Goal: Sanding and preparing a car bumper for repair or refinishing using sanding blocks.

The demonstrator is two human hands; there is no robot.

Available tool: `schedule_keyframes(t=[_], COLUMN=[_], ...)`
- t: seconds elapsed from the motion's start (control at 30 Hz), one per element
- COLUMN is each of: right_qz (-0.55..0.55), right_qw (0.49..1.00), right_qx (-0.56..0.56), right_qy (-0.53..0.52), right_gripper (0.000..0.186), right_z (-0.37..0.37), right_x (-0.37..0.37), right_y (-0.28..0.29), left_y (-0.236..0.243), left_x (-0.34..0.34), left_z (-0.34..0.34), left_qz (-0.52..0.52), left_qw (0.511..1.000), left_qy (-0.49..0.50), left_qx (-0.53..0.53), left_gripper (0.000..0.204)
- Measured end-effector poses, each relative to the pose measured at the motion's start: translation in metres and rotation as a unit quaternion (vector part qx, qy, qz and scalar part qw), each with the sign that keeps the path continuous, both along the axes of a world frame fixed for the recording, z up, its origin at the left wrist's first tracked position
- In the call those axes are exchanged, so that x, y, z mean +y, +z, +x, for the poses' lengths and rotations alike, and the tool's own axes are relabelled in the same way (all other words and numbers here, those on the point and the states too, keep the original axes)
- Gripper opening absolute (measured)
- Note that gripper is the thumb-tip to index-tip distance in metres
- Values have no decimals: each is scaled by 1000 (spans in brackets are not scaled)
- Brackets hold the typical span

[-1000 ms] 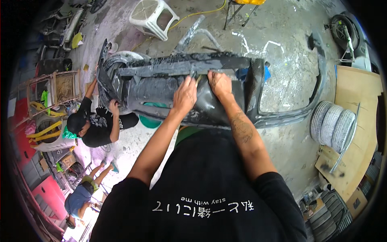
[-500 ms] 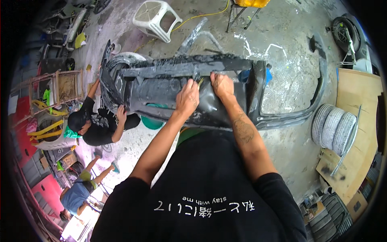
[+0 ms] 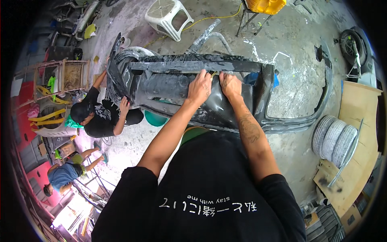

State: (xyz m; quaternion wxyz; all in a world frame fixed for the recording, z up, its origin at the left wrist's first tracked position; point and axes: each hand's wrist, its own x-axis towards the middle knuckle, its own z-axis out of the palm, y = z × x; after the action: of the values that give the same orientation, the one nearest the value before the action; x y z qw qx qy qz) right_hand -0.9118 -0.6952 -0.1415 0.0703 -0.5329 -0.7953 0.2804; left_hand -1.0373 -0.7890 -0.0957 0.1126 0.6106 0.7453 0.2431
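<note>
A large dark car bumper [image 3: 169, 86], scuffed grey in places, lies across in front of me. A glossy carbon-fibre-patterned section [image 3: 217, 101] bulges at its middle. My left hand [image 3: 200, 88] is closed at the bumper's inner edge, with a thin yellowish thing [image 3: 214, 74] showing at its fingertips; its kind is too small to tell. Close by on the right, my right hand [image 3: 231, 85] is closed, its curled fingers on the upper edge of the carbon-fibre section. The fingertips are mostly hidden.
A crouching co-worker [image 3: 96, 117] in black has hands on the bumper's left end. Beyond the bumper are a white stool [image 3: 169, 18] and a yellow seat [image 3: 267, 5]. Several tires [image 3: 334, 139] and a tan board [image 3: 358, 121] lie right. Another person [image 3: 66, 173] is lower left.
The view has shifted, so most things sit slightly farther right. My left hand has moved a little upward along the bumper and closer to the right hand. The person lower left has moved.
</note>
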Motion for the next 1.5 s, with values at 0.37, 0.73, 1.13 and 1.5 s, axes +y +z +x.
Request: schedule_keyframes(t=[0.37,0.73,1.13,1.5], right_qz=[-8,-11,-23,-36], right_qw=[1000,1000,1000,999], right_qx=[-18,-27,-16,3], right_qy=[15,12,5,2], right_gripper=[50,41,50,45], right_z=[2,5,3,3], right_x=[-3,-4,-11,-5], right_y=[2,1,2,11], left_y=[6,6,11,4], left_x=[-11,-17,-33,-5], left_z=[5,-1,3,2], left_qz=[-15,-22,-45,-57], left_qw=[1000,1000,999,998], left_qy=[11,-21,5,-11], left_qx=[8,6,-4,18], left_gripper=[13,12,12,12])
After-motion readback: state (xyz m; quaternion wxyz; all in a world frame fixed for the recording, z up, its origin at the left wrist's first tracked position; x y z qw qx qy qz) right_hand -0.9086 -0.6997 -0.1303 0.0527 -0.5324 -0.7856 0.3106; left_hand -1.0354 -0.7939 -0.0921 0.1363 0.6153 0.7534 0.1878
